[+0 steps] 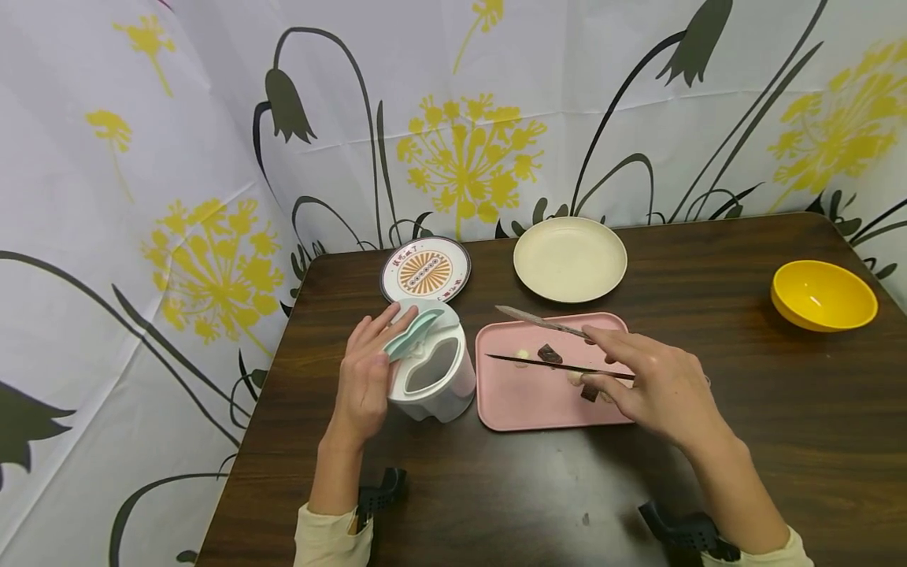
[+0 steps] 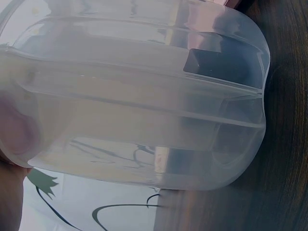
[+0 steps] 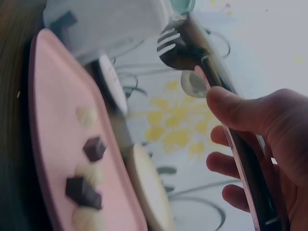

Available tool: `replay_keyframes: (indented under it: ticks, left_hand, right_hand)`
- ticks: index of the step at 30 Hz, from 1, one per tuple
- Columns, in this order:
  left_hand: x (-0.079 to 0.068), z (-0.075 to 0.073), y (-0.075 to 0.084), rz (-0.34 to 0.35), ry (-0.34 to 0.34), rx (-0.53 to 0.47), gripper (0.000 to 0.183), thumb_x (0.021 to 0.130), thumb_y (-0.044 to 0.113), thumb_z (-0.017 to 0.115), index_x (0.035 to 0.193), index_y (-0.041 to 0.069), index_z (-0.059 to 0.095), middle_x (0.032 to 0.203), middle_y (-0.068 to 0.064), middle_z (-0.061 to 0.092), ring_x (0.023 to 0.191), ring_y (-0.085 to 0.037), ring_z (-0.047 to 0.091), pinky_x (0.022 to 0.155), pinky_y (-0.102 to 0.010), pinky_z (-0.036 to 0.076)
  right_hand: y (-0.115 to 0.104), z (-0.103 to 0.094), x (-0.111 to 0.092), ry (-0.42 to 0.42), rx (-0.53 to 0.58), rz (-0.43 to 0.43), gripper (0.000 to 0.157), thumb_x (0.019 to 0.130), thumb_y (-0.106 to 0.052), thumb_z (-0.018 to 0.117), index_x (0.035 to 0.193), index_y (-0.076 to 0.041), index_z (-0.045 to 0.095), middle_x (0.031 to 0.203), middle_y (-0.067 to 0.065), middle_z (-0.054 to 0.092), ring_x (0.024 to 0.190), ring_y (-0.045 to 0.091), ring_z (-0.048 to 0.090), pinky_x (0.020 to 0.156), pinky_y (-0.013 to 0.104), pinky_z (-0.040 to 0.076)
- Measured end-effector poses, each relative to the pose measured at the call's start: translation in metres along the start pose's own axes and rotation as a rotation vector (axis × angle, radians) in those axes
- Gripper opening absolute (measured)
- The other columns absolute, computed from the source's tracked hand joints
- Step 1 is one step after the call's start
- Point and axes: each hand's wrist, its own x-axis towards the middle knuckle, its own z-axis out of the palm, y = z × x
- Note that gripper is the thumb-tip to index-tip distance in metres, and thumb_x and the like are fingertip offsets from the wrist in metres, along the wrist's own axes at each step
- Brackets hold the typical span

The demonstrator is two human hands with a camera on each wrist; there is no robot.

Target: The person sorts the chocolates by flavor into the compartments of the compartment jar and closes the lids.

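In the head view my left hand (image 1: 366, 382) lies at the near left of a translucent container (image 1: 449, 396), holding up its mint-green flip lid (image 1: 412, 334). Below the raised flap, the opening in the white top shows. My right hand (image 1: 648, 382) grips metal tongs (image 1: 544, 321) by their sides, the two arms spread apart over a pink tray (image 1: 510, 405). A forked tip (image 3: 172, 48) of the tongs shows in the right wrist view. Dark brown cubes (image 3: 94, 148) and round cream-white pieces (image 3: 86, 116) lie on the tray, several in all.
Behind the container is a white plate with an orange pattern (image 1: 397, 272). A cream plate (image 1: 570, 260) stands behind the tray, and a yellow bowl (image 1: 823, 298) sits at the far right. Floral cloth (image 1: 340, 173) hangs along the table's back edge.
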Motion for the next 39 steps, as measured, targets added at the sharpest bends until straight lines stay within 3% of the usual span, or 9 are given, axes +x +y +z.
replay_keyframes:
  ticks: [7, 14, 26, 29, 35, 39]
  left_hand:
    - [0.0, 0.0, 0.001, -0.009, -0.003, 0.001, 0.053, 0.096, 0.021, 0.026, 0.13, 0.002, 0.063, 0.135, -0.008, 0.06, 0.133, -0.033, 0.047, 0.113, -0.057, 0.016]
    - [-0.001, 0.0, 0.001, -0.016, -0.007, 0.007, 0.054, 0.097, 0.021, 0.025, 0.13, 0.002, 0.063, 0.135, -0.007, 0.06, 0.133, -0.032, 0.046, 0.113, -0.057, 0.016]
    - [0.0, -0.001, 0.001, -0.006, -0.004, 0.003, 0.053, 0.098, 0.022, 0.026, 0.129, 0.001, 0.063, 0.134, -0.01, 0.06, 0.133, -0.032, 0.046, 0.112, -0.058, 0.016]
    - [0.0, -0.001, 0.002, -0.007, -0.002, 0.005, 0.053, 0.098, 0.022, 0.026, 0.129, 0.001, 0.063, 0.135, -0.009, 0.06, 0.133, -0.032, 0.046, 0.112, -0.057, 0.016]
    - [0.0, -0.001, 0.001, -0.005, 0.0, -0.001, 0.053, 0.097, 0.022, 0.026, 0.13, 0.002, 0.063, 0.135, -0.008, 0.06, 0.133, -0.031, 0.046, 0.112, -0.057, 0.016]
    - [0.0, 0.0, 0.001, -0.001, 0.0, -0.005, 0.053, 0.097, 0.022, 0.026, 0.13, 0.003, 0.063, 0.135, -0.008, 0.06, 0.133, -0.032, 0.046, 0.113, -0.057, 0.016]
  right_hand:
    - [0.019, 0.007, -0.014, -0.025, -0.056, 0.145, 0.056, 0.07, -0.026, 0.087, 0.123, -0.018, 0.07, 0.078, -0.002, 0.07, 0.06, 0.013, 0.062, 0.043, 0.032, 0.037]
    - [0.026, 0.017, -0.021, -0.181, -0.08, 0.27, 0.051, 0.075, -0.03, 0.084, 0.123, -0.019, 0.069, 0.073, -0.003, 0.067, 0.06, 0.016, 0.06, 0.045, 0.037, 0.04]
    - [0.033, 0.023, -0.026, -0.303, -0.093, 0.336, 0.052, 0.077, -0.033, 0.083, 0.124, -0.015, 0.07, 0.064, -0.009, 0.059, 0.058, 0.017, 0.054, 0.047, 0.038, 0.039]
    - [0.034, 0.023, -0.027, -0.322, -0.096, 0.348, 0.052, 0.078, -0.034, 0.082, 0.124, -0.015, 0.07, 0.068, -0.005, 0.063, 0.061, 0.021, 0.057, 0.048, 0.041, 0.041]
    - [0.034, 0.023, -0.027, -0.311, -0.106, 0.371, 0.047, 0.078, -0.03, 0.082, 0.122, -0.017, 0.071, 0.1, 0.013, 0.073, 0.075, 0.034, 0.066, 0.051, 0.047, 0.044]
    - [0.034, 0.024, -0.027, -0.299, -0.112, 0.378, 0.044, 0.078, -0.027, 0.082, 0.119, -0.019, 0.073, 0.097, 0.011, 0.074, 0.065, 0.027, 0.061, 0.046, 0.039, 0.038]
